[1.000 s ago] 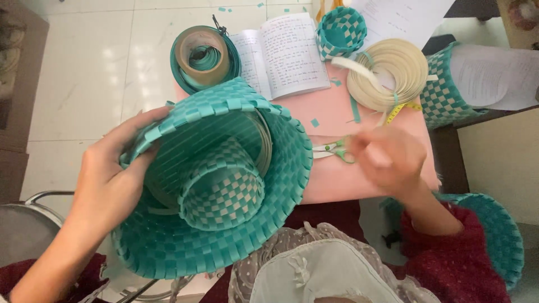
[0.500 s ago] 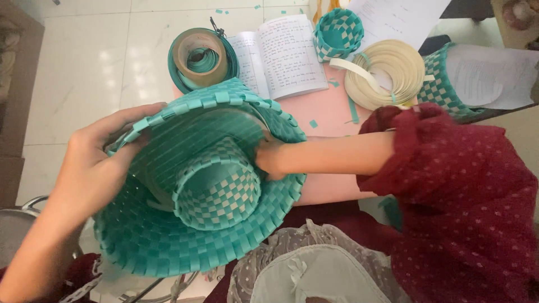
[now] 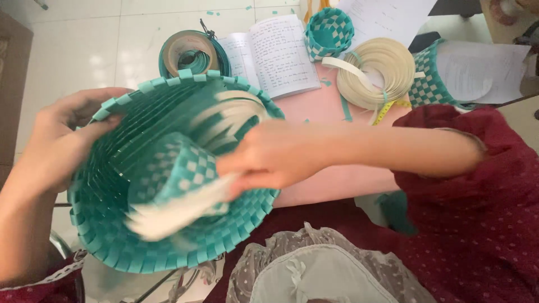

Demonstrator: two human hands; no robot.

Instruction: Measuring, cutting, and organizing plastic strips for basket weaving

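A large teal woven basket [image 3: 118,168] lies tilted over my lap, its open mouth facing me. My left hand [image 3: 67,132] grips its far left rim. Inside it sits a smaller teal-and-cream checked basket [image 3: 177,174]. My right hand [image 3: 269,157] reaches into the big basket and holds a cream strip [image 3: 174,210], blurred by motion, that runs down across the small basket. A second blurred cream strip [image 3: 233,112] shows near the upper rim.
On the pink table [image 3: 337,185] lie an open notebook [image 3: 275,53], a teal strip roll [image 3: 191,53], a cream strip coil [image 3: 373,73], a small checked basket [image 3: 329,31], another woven basket [image 3: 429,76] under papers, and a yellow tape measure [image 3: 387,111].
My right hand went from the table's edge into the big basket and now holds a cream strip. The basket has tilted so its mouth faces me more.
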